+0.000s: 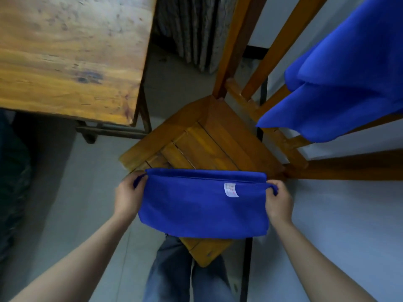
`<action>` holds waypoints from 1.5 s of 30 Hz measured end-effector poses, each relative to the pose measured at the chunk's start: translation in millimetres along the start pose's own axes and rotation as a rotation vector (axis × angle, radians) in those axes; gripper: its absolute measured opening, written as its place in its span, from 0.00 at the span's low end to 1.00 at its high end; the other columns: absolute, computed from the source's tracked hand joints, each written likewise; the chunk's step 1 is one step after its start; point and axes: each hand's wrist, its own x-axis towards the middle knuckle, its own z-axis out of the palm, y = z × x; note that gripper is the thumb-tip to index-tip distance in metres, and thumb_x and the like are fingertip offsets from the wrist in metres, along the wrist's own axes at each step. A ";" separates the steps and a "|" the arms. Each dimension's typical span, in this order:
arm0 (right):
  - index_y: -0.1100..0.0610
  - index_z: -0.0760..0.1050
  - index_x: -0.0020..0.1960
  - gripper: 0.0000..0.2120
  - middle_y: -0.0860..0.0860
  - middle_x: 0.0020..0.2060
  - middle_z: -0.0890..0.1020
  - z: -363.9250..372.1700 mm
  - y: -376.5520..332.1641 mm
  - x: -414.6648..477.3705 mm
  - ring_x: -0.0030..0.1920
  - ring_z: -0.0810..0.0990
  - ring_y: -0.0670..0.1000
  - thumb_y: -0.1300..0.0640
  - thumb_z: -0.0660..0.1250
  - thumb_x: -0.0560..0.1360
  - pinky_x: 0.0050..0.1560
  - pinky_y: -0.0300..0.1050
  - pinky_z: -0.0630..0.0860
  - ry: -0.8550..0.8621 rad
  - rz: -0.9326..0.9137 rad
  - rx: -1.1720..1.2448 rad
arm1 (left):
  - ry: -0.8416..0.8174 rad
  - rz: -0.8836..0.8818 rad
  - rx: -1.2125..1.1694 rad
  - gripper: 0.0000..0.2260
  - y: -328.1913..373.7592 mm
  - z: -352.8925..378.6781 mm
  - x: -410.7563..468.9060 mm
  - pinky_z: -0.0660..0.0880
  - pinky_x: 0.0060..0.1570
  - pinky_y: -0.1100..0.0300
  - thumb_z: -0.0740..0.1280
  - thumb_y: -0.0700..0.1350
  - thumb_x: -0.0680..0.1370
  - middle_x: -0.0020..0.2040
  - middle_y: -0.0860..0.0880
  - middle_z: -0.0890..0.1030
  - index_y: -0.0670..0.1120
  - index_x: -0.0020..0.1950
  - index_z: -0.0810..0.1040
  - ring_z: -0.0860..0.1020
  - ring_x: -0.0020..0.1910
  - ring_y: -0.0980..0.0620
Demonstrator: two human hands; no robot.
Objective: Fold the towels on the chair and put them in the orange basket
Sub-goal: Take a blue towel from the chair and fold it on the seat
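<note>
A blue towel [202, 205], doubled over with a white label near its top right, hangs stretched flat over the front of the wooden chair seat [209, 140]. My left hand [128, 195] pinches its upper left corner. My right hand [279, 200] pinches its upper right corner. Another blue towel [340, 83] is draped over the chair's backrest [268, 51] at the upper right. No orange basket is in view.
A worn wooden table [69, 53] stands at the upper left, its metal legs close to the chair. Stacked boards [192, 29] lean at the top centre. Grey floor [72, 203] surrounds the chair. My jeans-clad legs [174, 269] are below the seat.
</note>
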 end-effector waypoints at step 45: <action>0.56 0.69 0.56 0.10 0.50 0.69 0.64 32.9 -56.7 -109.7 0.58 0.75 0.54 0.52 0.60 0.77 0.45 0.40 0.66 -0.441 -0.444 -0.534 | -0.410 -0.136 0.022 0.19 -19.5 35.0 -13.8 0.62 0.66 0.54 0.59 0.41 0.80 0.73 0.44 0.63 0.43 0.71 0.65 0.63 0.71 0.44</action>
